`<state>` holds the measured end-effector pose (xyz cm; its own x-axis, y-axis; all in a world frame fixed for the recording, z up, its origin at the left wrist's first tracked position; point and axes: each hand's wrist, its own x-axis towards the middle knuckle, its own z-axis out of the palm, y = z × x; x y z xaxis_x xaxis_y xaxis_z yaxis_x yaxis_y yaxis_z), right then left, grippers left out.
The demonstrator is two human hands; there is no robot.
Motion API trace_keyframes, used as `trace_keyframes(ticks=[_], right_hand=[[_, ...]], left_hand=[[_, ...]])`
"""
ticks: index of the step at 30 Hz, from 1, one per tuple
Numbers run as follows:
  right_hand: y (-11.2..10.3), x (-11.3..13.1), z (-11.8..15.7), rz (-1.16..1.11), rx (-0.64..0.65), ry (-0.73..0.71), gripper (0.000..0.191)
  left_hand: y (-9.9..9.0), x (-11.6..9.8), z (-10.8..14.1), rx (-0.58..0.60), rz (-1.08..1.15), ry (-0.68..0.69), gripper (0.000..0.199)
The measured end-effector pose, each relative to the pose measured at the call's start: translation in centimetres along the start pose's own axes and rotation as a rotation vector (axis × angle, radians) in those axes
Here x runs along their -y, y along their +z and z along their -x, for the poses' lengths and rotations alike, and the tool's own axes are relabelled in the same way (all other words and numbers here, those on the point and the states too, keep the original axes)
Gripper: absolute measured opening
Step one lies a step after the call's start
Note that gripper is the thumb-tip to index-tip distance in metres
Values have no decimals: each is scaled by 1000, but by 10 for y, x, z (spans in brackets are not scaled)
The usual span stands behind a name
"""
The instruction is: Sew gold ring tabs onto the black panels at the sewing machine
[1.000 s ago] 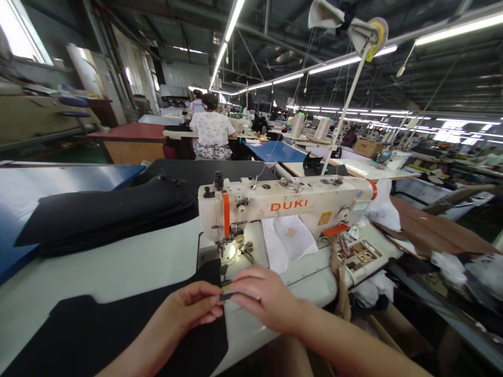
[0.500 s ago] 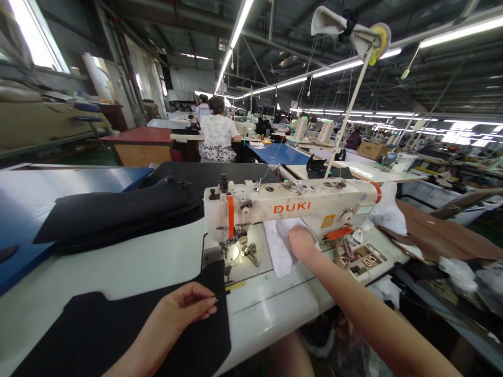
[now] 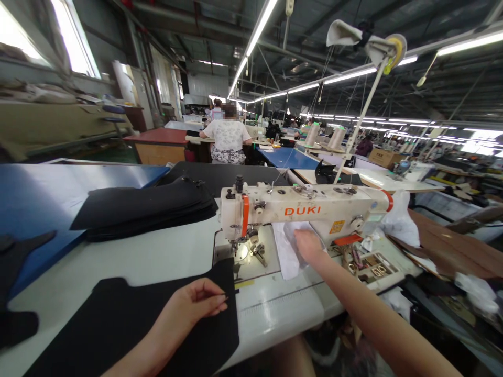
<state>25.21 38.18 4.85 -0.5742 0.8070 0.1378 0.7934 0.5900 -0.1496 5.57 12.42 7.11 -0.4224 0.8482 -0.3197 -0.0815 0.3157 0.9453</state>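
Observation:
My left hand (image 3: 198, 303) is over a large black fabric piece (image 3: 145, 309), thumb and fingertips pinched on something too small to make out. Under the arm of a white sewing machine (image 3: 267, 209), my right hand (image 3: 308, 245) reaches onto a white cloth or bag (image 3: 286, 251); its fingertips are partly hidden there, so what they hold cannot be told. The black piece lies left of the lit needle plate (image 3: 240, 252), its upper corner close to it.
A stack of black pieces (image 3: 145, 207) lies behind on the left, beside a blue table (image 3: 47, 183). A parts tray (image 3: 377, 269) sits right of the machine. A person (image 3: 228, 136) sits ahead, facing away.
The view has turned slightly left, so the scene sits further right. Both hands keep nearly the same places and poses relative to the machine.

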Motion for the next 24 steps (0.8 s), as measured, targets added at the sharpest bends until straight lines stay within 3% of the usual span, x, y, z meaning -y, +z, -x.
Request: trace_keyframes(ticks=[3,6,10,14,19,24], right_hand=[[-4,-2,9,-181,-94,24,22],[-6,3,26,-413,-141,-15,18],[-15,21,56,-763,-145,-73,12],[-34,44,80,-1181,-91,-33,12],[-50,68,96,-1310,-22,10,10],[-43,81,106,-1341,2,-1,10]], left_hand=[[0,-1,3,-7,23,6,29],[1,-1,5,-3,46,4,27],[8,3,2,49,64,44,24],[16,3,1,65,95,84,23],[24,-3,9,69,163,126,21],[31,-8,17,25,146,182,17]])
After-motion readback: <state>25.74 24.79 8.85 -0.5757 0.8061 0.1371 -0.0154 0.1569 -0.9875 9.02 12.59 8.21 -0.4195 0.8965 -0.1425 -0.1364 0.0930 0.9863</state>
